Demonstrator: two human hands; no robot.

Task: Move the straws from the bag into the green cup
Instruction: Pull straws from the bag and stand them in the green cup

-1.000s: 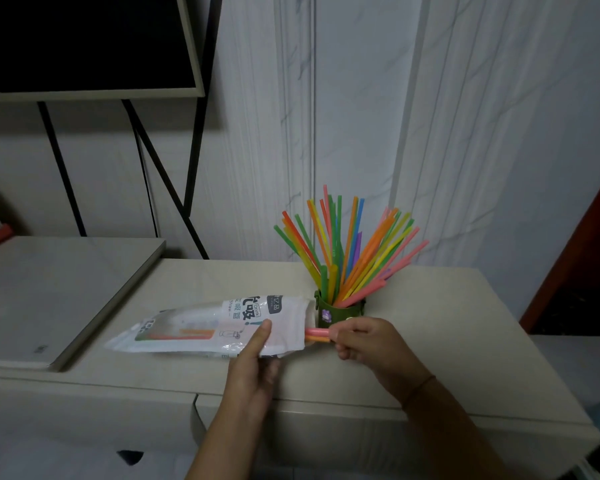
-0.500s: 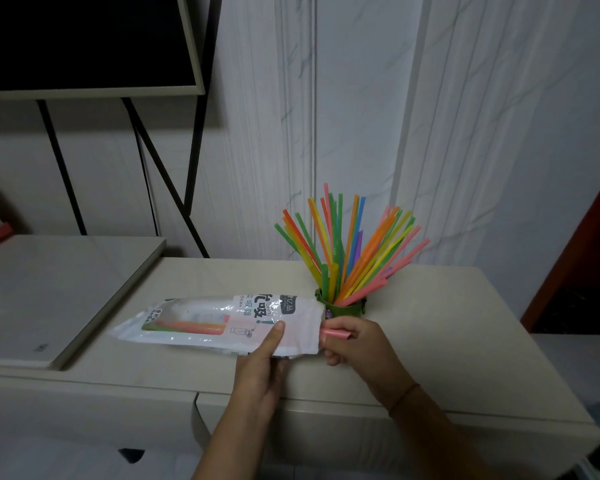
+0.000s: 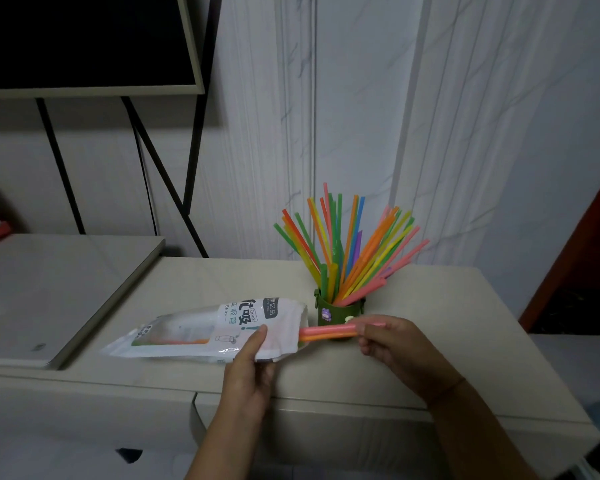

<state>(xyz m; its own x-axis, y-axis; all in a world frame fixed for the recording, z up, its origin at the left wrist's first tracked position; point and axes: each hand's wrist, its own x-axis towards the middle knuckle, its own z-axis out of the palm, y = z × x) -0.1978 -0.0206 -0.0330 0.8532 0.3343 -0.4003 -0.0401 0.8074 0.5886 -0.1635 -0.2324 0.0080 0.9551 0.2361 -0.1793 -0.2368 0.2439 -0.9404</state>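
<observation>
A white plastic straw bag (image 3: 208, 332) lies on its side on the beige counter, its mouth facing right. My left hand (image 3: 248, 370) grips the bag near the mouth, thumb on top. My right hand (image 3: 394, 346) pinches a pink straw and an orange straw (image 3: 326, 332) that stick partway out of the bag's mouth. Just behind them stands the green cup (image 3: 338, 311), full of several coloured straws (image 3: 347, 247) fanning upward. An orange straw shows through the bag's clear part.
The beige counter (image 3: 447, 327) ends in a front edge near my wrists. A flat pale board (image 3: 49, 296) lies on the left. A dark screen on a black stand (image 3: 84, 43) hangs at the back left. A marbled wall rises behind the cup.
My right hand has drawn the pink and orange straws further out of the bag to the right. My left hand still holds the bag, which shifted a little.
</observation>
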